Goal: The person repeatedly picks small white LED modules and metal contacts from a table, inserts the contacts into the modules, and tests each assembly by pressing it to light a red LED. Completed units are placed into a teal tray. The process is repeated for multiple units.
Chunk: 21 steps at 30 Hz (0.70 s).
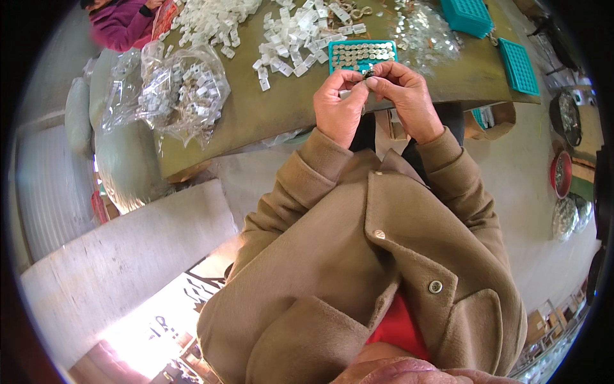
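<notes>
My left hand (pixel 341 105) and my right hand (pixel 407 99) meet over the near edge of the table, fingertips pinched together. Between them is a small dark piece (pixel 368 74), mostly covered by the fingers, so its kind does not show. Just beyond the fingertips lies a teal tray (pixel 330 54) with rows of small round silvery pieces (pixel 361 50) in it. To its left spreads a loose pile of small white plastic pieces (pixel 288 41). Right of the tray is a scatter of small clear, shiny pieces (pixel 425 38).
A clear plastic bag (pixel 185 89) of small white and metal parts rests at the table's left end. Stacked teal trays (pixel 467 16) and a single teal tray (pixel 518 66) are at the right. Someone in a purple sleeve (pixel 121 25) sits at the far left. A red basin (pixel 561 174) stands at right.
</notes>
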Motion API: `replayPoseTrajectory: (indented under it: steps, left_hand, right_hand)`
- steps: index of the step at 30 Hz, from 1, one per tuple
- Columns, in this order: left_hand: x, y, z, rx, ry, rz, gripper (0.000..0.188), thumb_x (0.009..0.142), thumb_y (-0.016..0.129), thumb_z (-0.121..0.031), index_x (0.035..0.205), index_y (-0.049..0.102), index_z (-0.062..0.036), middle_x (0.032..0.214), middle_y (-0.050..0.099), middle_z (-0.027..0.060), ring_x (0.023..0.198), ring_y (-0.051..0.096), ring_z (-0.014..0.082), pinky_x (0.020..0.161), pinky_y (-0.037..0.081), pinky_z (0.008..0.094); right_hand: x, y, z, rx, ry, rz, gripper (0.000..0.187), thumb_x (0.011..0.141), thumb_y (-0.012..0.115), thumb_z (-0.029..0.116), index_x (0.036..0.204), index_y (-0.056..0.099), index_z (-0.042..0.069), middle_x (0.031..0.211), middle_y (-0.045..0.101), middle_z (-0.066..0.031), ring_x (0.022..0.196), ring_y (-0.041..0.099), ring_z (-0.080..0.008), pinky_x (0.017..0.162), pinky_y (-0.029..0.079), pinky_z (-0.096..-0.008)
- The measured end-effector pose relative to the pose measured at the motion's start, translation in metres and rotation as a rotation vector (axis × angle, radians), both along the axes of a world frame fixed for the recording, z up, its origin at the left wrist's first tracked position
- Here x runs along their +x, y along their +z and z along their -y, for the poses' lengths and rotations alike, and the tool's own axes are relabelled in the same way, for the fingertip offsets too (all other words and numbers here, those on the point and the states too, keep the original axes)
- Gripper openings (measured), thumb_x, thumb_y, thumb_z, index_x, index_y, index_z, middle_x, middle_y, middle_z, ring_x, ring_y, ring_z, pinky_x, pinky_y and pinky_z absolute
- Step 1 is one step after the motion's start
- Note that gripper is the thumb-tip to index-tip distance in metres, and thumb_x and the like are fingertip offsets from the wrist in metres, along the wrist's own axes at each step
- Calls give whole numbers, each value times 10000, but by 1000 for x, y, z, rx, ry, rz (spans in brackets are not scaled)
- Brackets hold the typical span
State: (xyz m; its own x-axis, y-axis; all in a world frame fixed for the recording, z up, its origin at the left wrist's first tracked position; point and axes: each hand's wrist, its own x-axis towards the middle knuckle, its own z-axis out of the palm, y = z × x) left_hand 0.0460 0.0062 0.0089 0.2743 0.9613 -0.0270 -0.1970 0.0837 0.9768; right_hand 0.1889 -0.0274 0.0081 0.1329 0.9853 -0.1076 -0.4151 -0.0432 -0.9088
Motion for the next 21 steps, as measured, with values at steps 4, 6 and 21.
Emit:
replayPoseTrajectory:
  steps: [4, 6, 21]
  left_hand:
    - [-5, -4, -1, 183, 2, -132, 57, 822, 665, 3, 873, 644, -10, 787, 617, -10, 675, 544, 52, 580, 444, 216]
    - [-13, -4, -6, 101, -59, -197, 52, 802, 677, -14, 844, 648, -1, 819, 630, -4, 723, 554, 68, 628, 461, 230]
    - [-69, -42, -96, 659, 210, -1172, 247, 777, 747, -220, 991, 700, -107, 862, 645, 74, 816, 635, 216, 749, 506, 314]
  right_hand:
    - [0, 0, 2, -65, 48, -115, 65, 889, 674, 70, 939, 637, 52, 851, 612, 15, 724, 534, -60, 666, 446, -197]
    - [-1, 1, 2, -108, 41, -140, 62, 896, 669, 75, 938, 627, 59, 856, 609, 15, 719, 534, -59, 659, 446, -194]
    - [-8, -8, 2, -90, 137, -216, 75, 929, 630, 117, 907, 561, 97, 729, 535, 42, 609, 503, -48, 555, 393, -193]
